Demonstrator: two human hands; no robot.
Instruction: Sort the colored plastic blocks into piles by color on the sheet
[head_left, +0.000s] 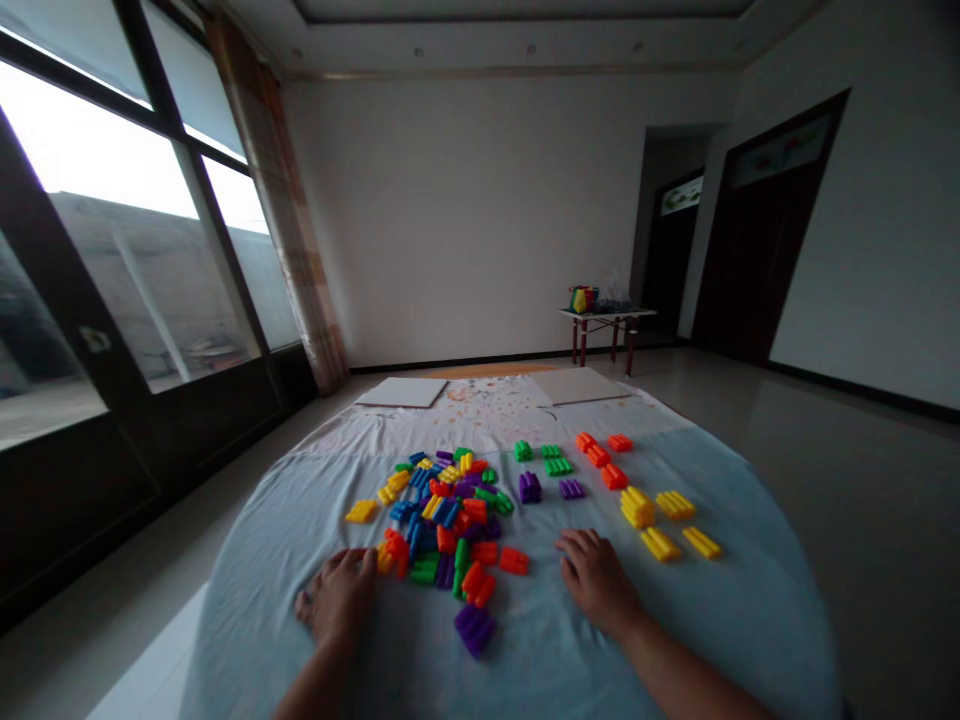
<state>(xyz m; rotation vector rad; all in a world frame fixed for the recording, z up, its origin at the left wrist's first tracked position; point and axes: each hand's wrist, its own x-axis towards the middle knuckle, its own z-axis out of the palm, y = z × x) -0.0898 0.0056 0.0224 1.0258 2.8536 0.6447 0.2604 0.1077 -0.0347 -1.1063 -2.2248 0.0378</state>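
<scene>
Hands, both open and empty, resting on pale blue cloth (247, 620): left hand (339, 597) beside mixed plastic blocks (439, 515), right hand (596, 580) near an orange block (514, 560) and colour-sorted groups (559, 465).

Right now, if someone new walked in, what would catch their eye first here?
The loose heap of red, yellow, green, blue and purple plastic blocks on the pale blue cloth stands out first, with the left hand resting at its near edge. To its right lie neat groups of blocks, one colour each, near the right hand. Far off by the back wall, a small table holds a multicoloured object.
</scene>
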